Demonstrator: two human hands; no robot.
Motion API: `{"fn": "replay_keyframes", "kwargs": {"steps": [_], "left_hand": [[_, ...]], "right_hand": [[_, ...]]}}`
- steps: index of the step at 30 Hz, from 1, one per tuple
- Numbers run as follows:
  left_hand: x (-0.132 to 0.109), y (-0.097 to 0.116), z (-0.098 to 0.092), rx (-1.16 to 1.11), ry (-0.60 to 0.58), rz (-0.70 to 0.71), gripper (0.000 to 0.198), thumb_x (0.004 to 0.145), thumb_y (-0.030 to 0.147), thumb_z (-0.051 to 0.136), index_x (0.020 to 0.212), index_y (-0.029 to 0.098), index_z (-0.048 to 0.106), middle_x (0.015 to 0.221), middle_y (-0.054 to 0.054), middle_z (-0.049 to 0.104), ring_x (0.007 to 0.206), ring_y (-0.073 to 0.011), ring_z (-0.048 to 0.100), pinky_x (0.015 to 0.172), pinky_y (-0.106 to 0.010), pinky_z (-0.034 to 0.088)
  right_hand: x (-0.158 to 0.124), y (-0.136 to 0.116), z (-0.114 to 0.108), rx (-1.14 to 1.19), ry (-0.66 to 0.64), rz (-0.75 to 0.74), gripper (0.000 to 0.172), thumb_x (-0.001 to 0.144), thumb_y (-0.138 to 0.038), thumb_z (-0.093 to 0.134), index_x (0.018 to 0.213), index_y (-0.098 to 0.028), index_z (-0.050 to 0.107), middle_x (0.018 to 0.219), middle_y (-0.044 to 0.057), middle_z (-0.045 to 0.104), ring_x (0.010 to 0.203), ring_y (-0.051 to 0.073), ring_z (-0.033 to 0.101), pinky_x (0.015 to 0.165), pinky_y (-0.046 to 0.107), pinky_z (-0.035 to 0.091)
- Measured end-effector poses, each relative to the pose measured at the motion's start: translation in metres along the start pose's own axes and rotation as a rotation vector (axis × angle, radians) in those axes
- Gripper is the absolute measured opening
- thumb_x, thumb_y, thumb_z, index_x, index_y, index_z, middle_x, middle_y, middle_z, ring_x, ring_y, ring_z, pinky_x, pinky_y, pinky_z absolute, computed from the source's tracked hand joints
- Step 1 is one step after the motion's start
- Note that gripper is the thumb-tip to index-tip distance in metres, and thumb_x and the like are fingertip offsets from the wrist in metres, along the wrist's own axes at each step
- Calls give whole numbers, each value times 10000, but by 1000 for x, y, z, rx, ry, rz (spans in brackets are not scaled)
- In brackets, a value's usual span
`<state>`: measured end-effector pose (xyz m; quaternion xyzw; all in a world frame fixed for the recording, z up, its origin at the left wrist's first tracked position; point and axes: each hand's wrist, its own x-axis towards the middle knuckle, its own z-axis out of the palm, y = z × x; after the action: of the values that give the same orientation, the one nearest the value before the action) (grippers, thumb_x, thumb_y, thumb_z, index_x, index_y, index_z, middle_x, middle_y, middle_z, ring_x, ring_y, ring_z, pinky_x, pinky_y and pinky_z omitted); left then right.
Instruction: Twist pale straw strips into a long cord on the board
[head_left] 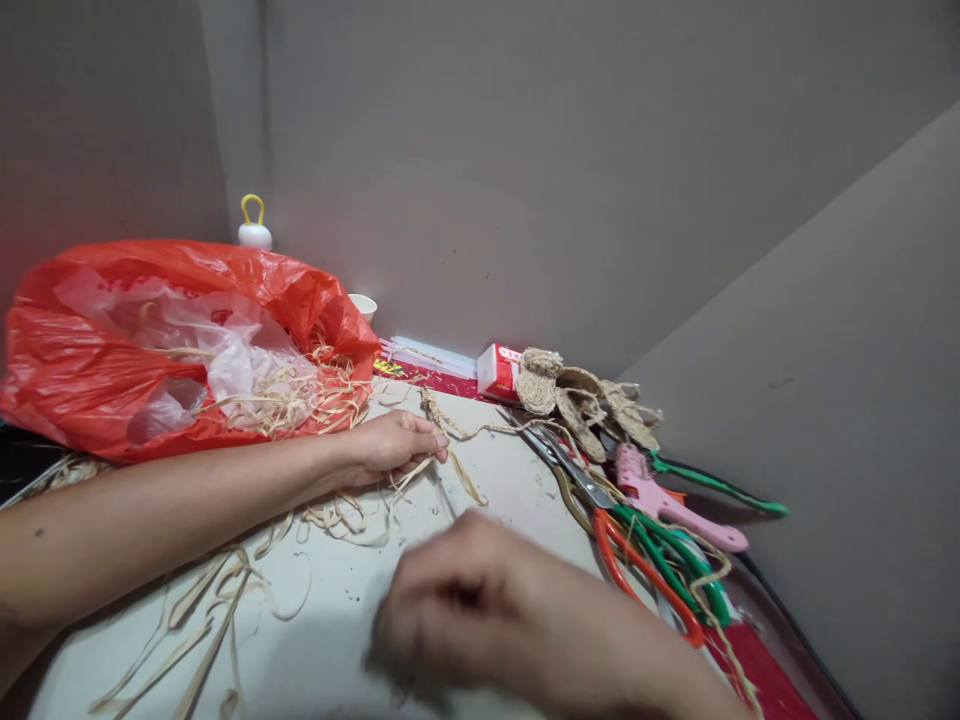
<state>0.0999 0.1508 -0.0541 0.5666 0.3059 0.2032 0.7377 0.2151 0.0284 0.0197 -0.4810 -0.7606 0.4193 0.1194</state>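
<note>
Right hand (480, 600) at bottom centre is motion-blurred: fingers curled, can't tell whether its grip holds anything. Loose raffia strips (217, 610) lie across the white bench (510, 480) at lower left. Left hand (390, 445) at mid-frame rests on the bench, its grip pinched on raffia strands (420, 468) at the fingertips. A braided cord (442, 415) lies just beyond. Right of centre: red-handled scissors (577, 475), pink glue gun (660, 500), green-handled tools (675, 560) tangled together. Behind them are woven pieces (577, 395) and a red box (499, 370). Red plastic bag (150, 340) full of raffia sits at far left, with a white bottle (255, 225) behind it.
</note>
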Motion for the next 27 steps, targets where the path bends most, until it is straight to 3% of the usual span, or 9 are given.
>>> {"fn": "replay_keyframes", "kwargs": {"steps": [2, 4, 5, 8, 10, 14, 20, 23, 27], "left_hand": [[0, 0, 0, -9, -8, 6, 226, 747, 354, 595, 669, 150, 536, 375, 93, 290, 347, -48, 193, 385, -228, 99], [-1, 0, -1, -7, -16, 1, 240, 738, 380, 602, 685, 154, 540, 369, 98, 282, 342, -51, 184, 379, -230, 99], [0, -1, -1, -3, -19, 6, 250, 730, 392, 610, 681, 159, 533, 369, 100, 278, 340, -51, 179, 375, -230, 98], [0, -2, -2, 6, -34, 42, 312, 699, 426, 641, 620, 170, 482, 380, 100, 294, 342, -44, 188, 370, -227, 104], [-1, -2, -1, 27, -33, 52, 339, 692, 439, 643, 596, 172, 457, 382, 97, 309, 345, -40, 195, 373, -224, 105], [-1, -3, -1, 128, -1, 43, 285, 698, 415, 624, 639, 158, 516, 402, 94, 322, 358, -43, 208, 381, -224, 111], [1, -5, 0, 179, 15, -7, 202, 726, 342, 543, 647, 156, 553, 402, 82, 349, 355, -55, 234, 380, -224, 133], [2, -9, 0, 178, 50, -3, 192, 729, 323, 528, 631, 159, 550, 377, 79, 345, 339, -59, 233, 381, -223, 148], [1, -12, 1, 239, 88, 15, 174, 732, 264, 500, 602, 160, 548, 376, 70, 352, 334, -61, 231, 386, -227, 153]], "right_hand": [[12, 15, -18, 61, 323, 35, 333, 848, -328, 463, 575, -166, 562, 470, -42, 477, 432, 74, 441, 439, 181, 346], [25, 34, -31, 21, 669, 103, 265, 823, -346, 513, 646, -157, 569, 557, -26, 518, 442, 74, 431, 435, 192, 338], [31, 43, -35, 52, 665, 138, 238, 814, -357, 526, 703, -154, 586, 611, -17, 548, 434, 70, 433, 426, 196, 335], [41, 65, -38, 243, 370, 212, 249, 762, -387, 592, 864, -161, 602, 619, -29, 550, 392, 67, 401, 384, 201, 297], [43, 72, -36, 306, 243, 235, 251, 745, -387, 609, 846, -157, 599, 589, -30, 553, 376, 59, 358, 373, 198, 263], [41, 77, -39, 193, 233, 274, 252, 766, -378, 571, 655, -152, 582, 481, -42, 483, 372, 52, 291, 385, 202, 216], [38, 92, -55, 158, 152, 290, 291, 741, -413, 586, 613, -152, 569, 454, -48, 471, 381, 50, 283, 400, 204, 212], [39, 100, -57, 127, 316, 302, 323, 728, -454, 597, 652, -140, 604, 522, -11, 550, 409, 66, 358, 403, 207, 244], [45, 90, -58, 70, 794, 239, 382, 730, -459, 598, 908, -127, 665, 760, 77, 670, 608, 159, 568, 470, 236, 391]]}}
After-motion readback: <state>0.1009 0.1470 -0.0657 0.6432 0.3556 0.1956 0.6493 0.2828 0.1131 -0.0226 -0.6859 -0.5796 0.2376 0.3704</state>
